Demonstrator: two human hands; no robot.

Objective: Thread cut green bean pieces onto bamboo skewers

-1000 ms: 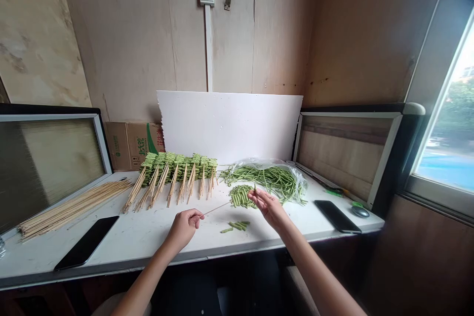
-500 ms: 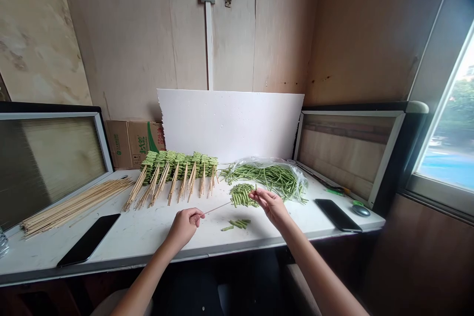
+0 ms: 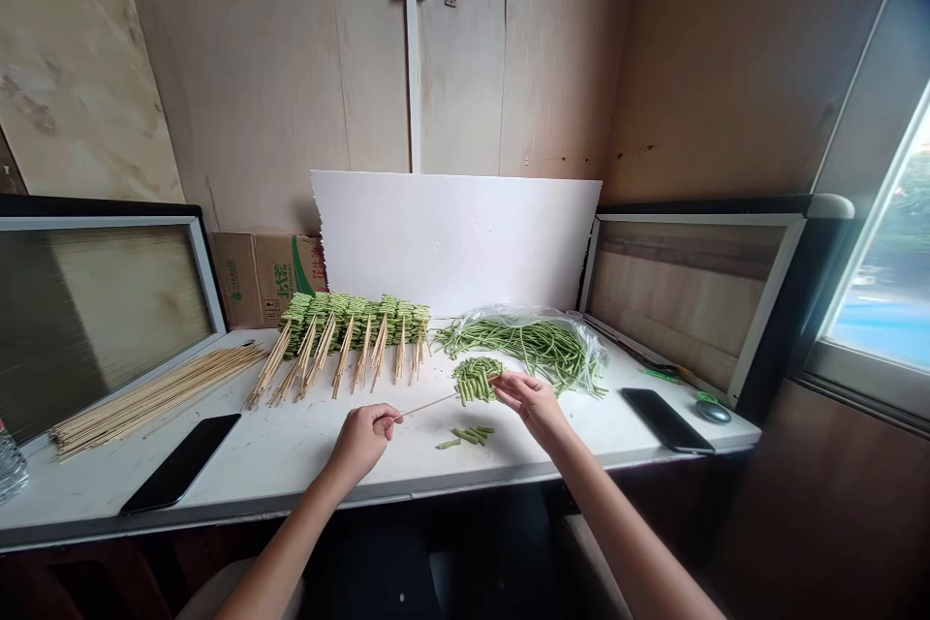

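Evidently, with a clock face laid on the counter [image 3: 291,465] and me at six, the head view centres on one bamboo skewer [image 3: 428,404]. Its near end sits at eight o'clock in my left hand [image 3: 367,436], fingers curled closed around it, I judge to steady the stick against any push at the tip. Toward three o'clock my right hand [image 3: 530,402] has thumb and fingertips drawn into a small pinch where the skewer's far end seems to reach; it appears to grip a bean segment [image 3: 496,378], though my fingers cover most of it and I can't be certain.

Reach seems to explain the layout. A pile of cut beans [image 3: 475,382] lies at two o'clock, just beside my right fingertips, with a few loose segments [image 3: 474,435] at four. Behind the pile, toward one, long beans [image 3: 519,340] spill from a clear plastic bag [image 3: 592,358]. Spare skewers [image 3: 160,397] lie bundled at nine, on my left side. Filled skewers [image 3: 356,318] rest at eleven, bare ends toward six, which probably makes them easy to grip.

As for looks, the skewer is thin, pale and straight, its stretch between my hands bare. The cut segments are short, slim and mid-green; on the filled sticks they sit crosswise like rungs.
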